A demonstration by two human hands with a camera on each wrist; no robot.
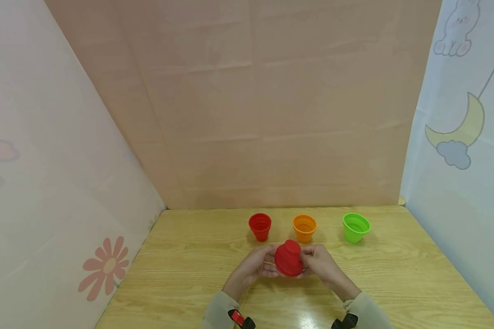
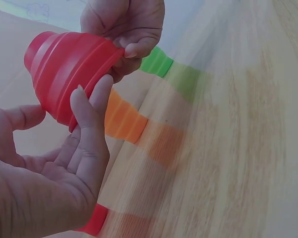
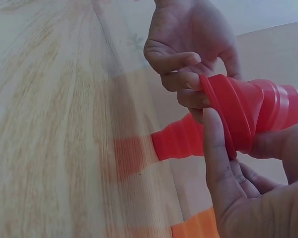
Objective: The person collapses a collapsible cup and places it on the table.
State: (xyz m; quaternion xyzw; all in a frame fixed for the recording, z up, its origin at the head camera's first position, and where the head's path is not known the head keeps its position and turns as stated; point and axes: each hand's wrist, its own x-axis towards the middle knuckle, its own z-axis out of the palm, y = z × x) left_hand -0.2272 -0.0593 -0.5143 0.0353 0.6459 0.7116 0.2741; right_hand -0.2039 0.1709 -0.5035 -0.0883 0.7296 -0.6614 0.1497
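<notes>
Both hands hold a red collapsible cup (image 1: 288, 258) above the table, its narrow base tilted up and its wide rim down. My left hand (image 1: 255, 265) has its fingers at the rim and its thumb against the ridged side, as the left wrist view shows. From the other side, my right hand (image 1: 320, 264) pinches the cup at its rim and wall. The folds of the held cup (image 3: 241, 111) look uneven in the right wrist view, with a wide flared part by the rim. The inside of this cup is hidden.
Behind the hands, a second red cup (image 1: 260, 227), an orange cup (image 1: 304, 228) and a green cup (image 1: 356, 227) stand upright in a row on the wooden table (image 1: 197, 256). A tan sheet (image 1: 271, 114) rises at the back, with pale printed walls at both sides.
</notes>
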